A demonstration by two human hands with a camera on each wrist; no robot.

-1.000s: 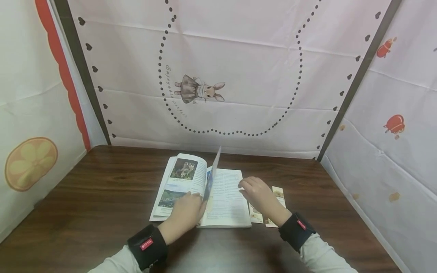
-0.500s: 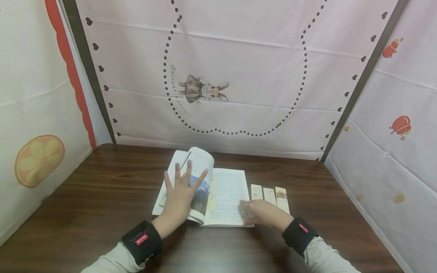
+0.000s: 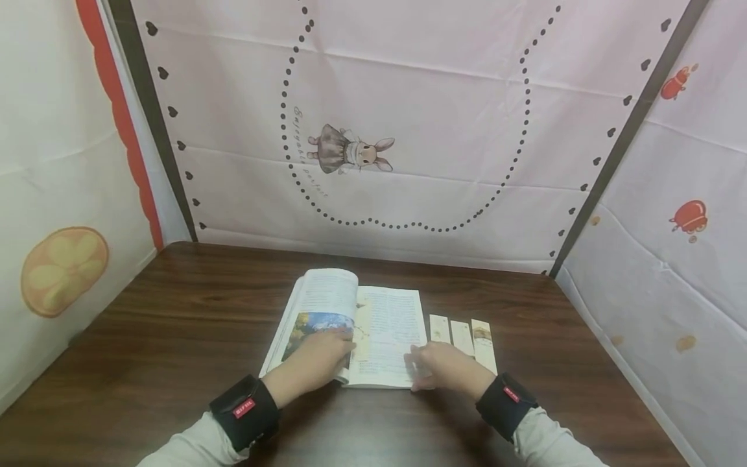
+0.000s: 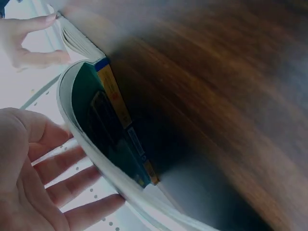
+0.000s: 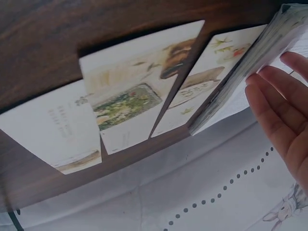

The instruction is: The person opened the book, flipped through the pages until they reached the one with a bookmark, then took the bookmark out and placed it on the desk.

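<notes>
Book (image 3: pixel 388 324) lies open on the table (image 3: pixel 175 324), pale strip (image 3: pixel 362 314) along its gutter. Left hand (image 3: pixel 318 355) — fingers loosely spread, gripping nothing — rests on the left pages; right hand (image 3: pixel 441 364), fingers nearly straight, touches the right page's edge near three cards (image 3: pixel 462 334). I read this as page-holding — next calls for steady pressure against springback.

Grey script (image 3: pixel 299 146) on the white fabric backdrop (image 3: pixel 443 136) reads "Enjoyable perfect"; lettering on the black wristbands' (image 3: pixel 496 412) red rectangular labels (image 3: pixel 244 408) seems too blurred to read.
</notes>
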